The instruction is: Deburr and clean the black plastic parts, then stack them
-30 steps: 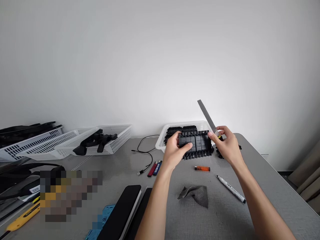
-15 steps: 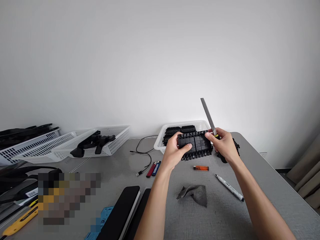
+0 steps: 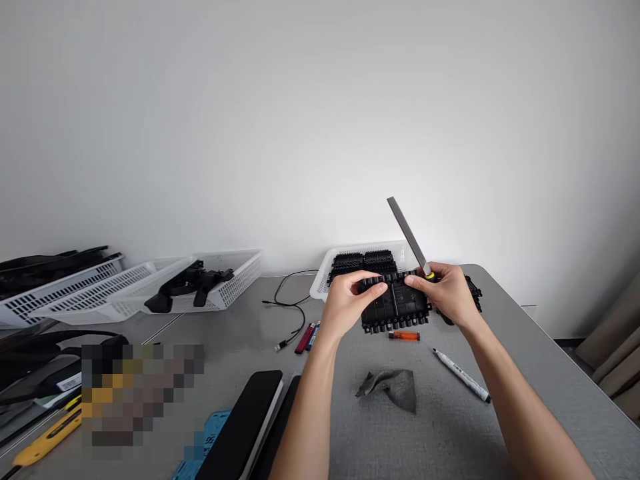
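Observation:
Both hands hold a black rectangular plastic part [image 3: 385, 310] with a toothed edge, raised over the table. My left hand [image 3: 349, 300] pinches its left side, thumb on the face. On the right, my right hand [image 3: 447, 288] grips the upper right edge with its thumb and also keeps a flat file [image 3: 409, 233] in its palm, blade pointing up and left. The file's dark handle is mostly hidden by the hand. Behind the part stands a white basket [image 3: 320, 285] with several similar black parts [image 3: 379, 259]. More black parts [image 3: 473, 293] lie partly hidden beyond my right hand.
Below the hands lie an orange lighter [image 3: 406, 336], a grey cloth [image 3: 393, 389] and a white marker [image 3: 463, 375]. Red and blue lighters [image 3: 305, 339] and a black cable [image 3: 295, 305] are left of them. White baskets [image 3: 240, 280] and a black case [image 3: 245, 423] stand farther left.
The black part has tilted and dropped slightly, turning its face more toward me. The file's blade now leans farther left. My left thumb has shifted toward the part's upper edge.

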The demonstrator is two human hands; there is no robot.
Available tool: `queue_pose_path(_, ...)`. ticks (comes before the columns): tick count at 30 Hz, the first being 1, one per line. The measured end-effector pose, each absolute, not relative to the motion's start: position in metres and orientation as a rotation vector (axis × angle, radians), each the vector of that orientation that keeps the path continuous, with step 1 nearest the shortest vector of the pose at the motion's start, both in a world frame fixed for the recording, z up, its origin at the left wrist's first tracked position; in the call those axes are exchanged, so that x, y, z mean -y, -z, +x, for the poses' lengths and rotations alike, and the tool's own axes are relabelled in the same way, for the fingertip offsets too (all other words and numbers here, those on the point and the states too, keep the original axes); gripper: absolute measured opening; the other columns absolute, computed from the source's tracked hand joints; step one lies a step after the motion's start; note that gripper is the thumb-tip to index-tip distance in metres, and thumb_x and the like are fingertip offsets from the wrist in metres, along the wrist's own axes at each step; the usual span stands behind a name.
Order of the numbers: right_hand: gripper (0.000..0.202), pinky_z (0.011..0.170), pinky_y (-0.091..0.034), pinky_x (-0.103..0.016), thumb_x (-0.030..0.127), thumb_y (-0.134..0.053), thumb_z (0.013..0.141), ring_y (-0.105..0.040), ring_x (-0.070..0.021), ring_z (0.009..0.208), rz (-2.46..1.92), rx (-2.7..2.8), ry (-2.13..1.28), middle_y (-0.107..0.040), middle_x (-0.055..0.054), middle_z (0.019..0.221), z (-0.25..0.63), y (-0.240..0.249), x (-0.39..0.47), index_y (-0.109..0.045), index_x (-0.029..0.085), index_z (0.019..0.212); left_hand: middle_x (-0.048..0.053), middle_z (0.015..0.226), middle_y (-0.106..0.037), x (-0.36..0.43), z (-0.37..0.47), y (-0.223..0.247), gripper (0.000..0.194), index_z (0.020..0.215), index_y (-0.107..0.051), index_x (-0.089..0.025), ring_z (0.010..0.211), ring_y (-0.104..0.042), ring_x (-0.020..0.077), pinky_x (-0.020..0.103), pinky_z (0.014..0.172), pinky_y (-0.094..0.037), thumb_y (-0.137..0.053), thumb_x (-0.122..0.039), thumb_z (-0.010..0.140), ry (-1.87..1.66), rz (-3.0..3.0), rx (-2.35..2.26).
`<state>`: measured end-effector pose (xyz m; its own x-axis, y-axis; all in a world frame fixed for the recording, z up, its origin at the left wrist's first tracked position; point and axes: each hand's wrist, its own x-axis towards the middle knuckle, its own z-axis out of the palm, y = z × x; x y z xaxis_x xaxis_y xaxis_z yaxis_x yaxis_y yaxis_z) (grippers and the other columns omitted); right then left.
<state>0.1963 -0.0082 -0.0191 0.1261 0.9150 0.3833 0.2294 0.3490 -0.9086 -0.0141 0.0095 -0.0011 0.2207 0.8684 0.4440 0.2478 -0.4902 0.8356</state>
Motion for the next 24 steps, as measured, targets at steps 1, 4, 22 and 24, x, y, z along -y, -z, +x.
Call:
queue_pose_path(1,0.051,0.047,-0.022,-0.024,0.063,-0.081,0.064,-0.029,-0.0087,0.051,-1.134,1.373,-0.727,-0.036,0.006,0.055,0.198,0.019,0.007,-0.057,0.017,0.066,0.007,0.096,-0.076,-0.009,-0.017,0.000,0.028,0.095,-0.078,-0.022,0.095,-0.068,0.0283,0.038,0.085,-0.051,-0.076,-0.043,0.077,-1.226,1.847,-0.977)
queue_pose_path(4,0.053,0.046,-0.024,-0.024,0.062,-0.083,0.060,-0.031,-0.0083,0.051,-1.127,1.360,-0.772,-0.040,0.005,0.056,0.202,0.020,0.004,-0.059,0.016,0.067,0.009,0.097,-0.076,-0.007,-0.023,-0.001,0.031,0.100,-0.078,-0.020,0.091,-0.070,0.0275,0.035,0.078,-0.052,-0.075,-0.042,0.078,-1.055,1.787,-0.892)
queue_pose_path(22,0.054,0.038,-0.032,-0.021,0.046,-0.089,0.059,-0.031,-0.0058,0.049,-0.977,1.261,-1.214,-0.048,0.006,0.065,0.207,0.019,0.006,-0.064,0.016,0.097,-0.003,0.075,-0.059,-0.019,-0.019,0.005,0.031,0.076,-0.051,-0.021,0.067,-0.056,0.0138,0.024,0.057,-0.043,-0.077,-0.028,0.060,-1.350,1.229,-0.951)
queue_pose_path(24,0.049,0.037,-0.032,-0.020,0.046,-0.087,0.062,-0.029,-0.0044,0.048,-0.940,1.207,-1.221,-0.054,0.003,0.069,0.204,0.019,0.006,-0.062,0.017,0.093,-0.002,0.083,-0.064,-0.017,-0.018,0.008,0.030,0.087,-0.057,-0.022,0.071,-0.061,0.0150,0.024,0.060,-0.045,-0.073,-0.020,0.062,-1.254,1.314,-0.990)
